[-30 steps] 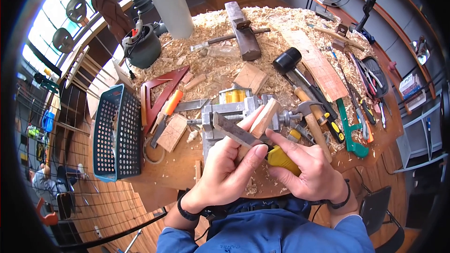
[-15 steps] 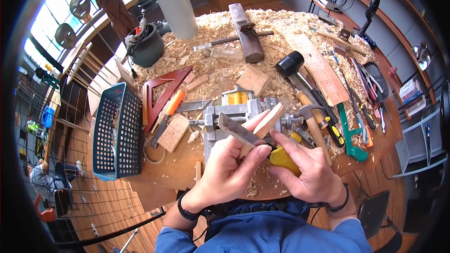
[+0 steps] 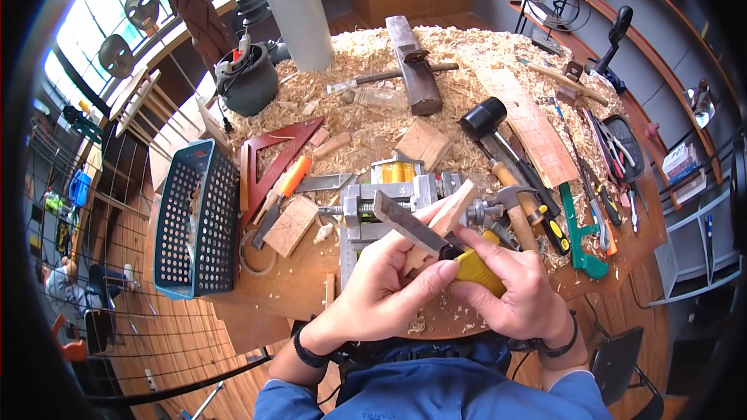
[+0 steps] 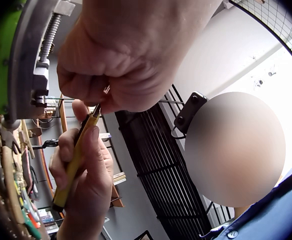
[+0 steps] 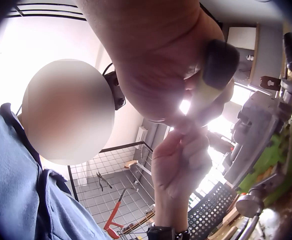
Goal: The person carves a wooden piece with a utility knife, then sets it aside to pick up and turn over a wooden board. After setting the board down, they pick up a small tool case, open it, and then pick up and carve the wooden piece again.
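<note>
In the head view the right hand (image 3: 510, 284) grips a yellow-handled chisel (image 3: 478, 271) whose wide dark blade (image 3: 406, 224) points up and left. The left hand (image 3: 389, 288) holds a small piece of light wood (image 3: 454, 210) behind the blade, its thumb near the blade's base. Both hands meet just in front of the metal vise (image 3: 389, 201). In the left wrist view the yellow handle (image 4: 76, 162) lies in the right hand (image 4: 88, 185), its metal end close to the left hand (image 4: 116, 65). The fingers partly hide the wood.
A teal perforated basket (image 3: 194, 222) stands at the left, beside a red triangle (image 3: 272, 163) and an orange-handled knife (image 3: 292, 179). Wood shavings cover the back, around a hand plane (image 3: 416, 70). A black mallet (image 3: 483, 118), a hammer (image 3: 523, 198) and a green saw (image 3: 580, 237) lie right.
The chisel and wood have shifted slightly right and down with both hands in the head view. The right index finger, earlier extended beside the wood, now lies closer to the chisel.
</note>
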Tool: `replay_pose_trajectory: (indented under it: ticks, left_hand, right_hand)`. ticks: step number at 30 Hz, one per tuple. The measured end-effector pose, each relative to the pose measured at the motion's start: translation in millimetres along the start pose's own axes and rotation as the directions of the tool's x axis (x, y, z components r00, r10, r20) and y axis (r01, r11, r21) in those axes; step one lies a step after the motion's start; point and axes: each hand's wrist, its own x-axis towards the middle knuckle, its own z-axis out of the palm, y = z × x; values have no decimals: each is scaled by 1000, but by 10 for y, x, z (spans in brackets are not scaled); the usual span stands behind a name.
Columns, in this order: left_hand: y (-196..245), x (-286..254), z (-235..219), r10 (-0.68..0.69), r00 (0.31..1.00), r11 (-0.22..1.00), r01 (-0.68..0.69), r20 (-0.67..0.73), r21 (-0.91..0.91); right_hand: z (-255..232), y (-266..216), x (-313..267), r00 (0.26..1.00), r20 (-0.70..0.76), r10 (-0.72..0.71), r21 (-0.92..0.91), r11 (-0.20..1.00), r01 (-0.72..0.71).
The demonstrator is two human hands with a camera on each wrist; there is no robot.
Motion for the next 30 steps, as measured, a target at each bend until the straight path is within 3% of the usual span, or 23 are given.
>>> replay_pose_trajectory:
  ticks: [4, 6, 13, 16, 19, 22, 24, 25, 27, 30]
  left_hand:
    - [23, 27, -46, -6, 999, 999, 4, 44, 42]
    - [46, 27, -29, -37, 999, 996, 36, 7, 84]
    - [80, 50, -102, -59, 995, 997, 55, 86, 48]
    - [69, 66, -84, -85, 995, 996, 85, 60, 5]
    - [80, 98, -43, -34, 999, 988, 37, 20, -150]
    - [131, 88, -57, -156, 987, 959, 160, 36, -235]
    - [136, 70, -55, -222, 975, 934, 216, 13, -286]
    - [129, 66, -64, -222, 975, 934, 216, 13, -285]
    - [108, 66, -84, -178, 982, 935, 191, 69, -300]
    - [146, 71, -73, -204, 977, 923, 211, 54, -321]
  right_hand:
    - [2, 3, 4, 999, 23, 29, 52, 998, -30]
    - [42, 41, 4, 999, -29, -43, -6, 999, 43]
    - [-3, -10, 11, 1000, -7, 12, 37, 999, -12]
    - [4, 7, 9, 1000, 7, 31, 94, 995, -31]
    - [27, 19, 0, 999, -40, 20, 81, 997, -17]
    - [43, -29, -4, 994, -26, 102, 132, 986, -98]
    - [39, -59, -1, 973, 55, 223, 356, 906, -228]
    - [13, -87, 3, 973, 55, 223, 357, 906, -227]
    - [-54, -135, 11, 885, 272, 377, 651, 606, -458]
    - [-80, -93, -26, 903, 265, 337, 726, 547, -417]
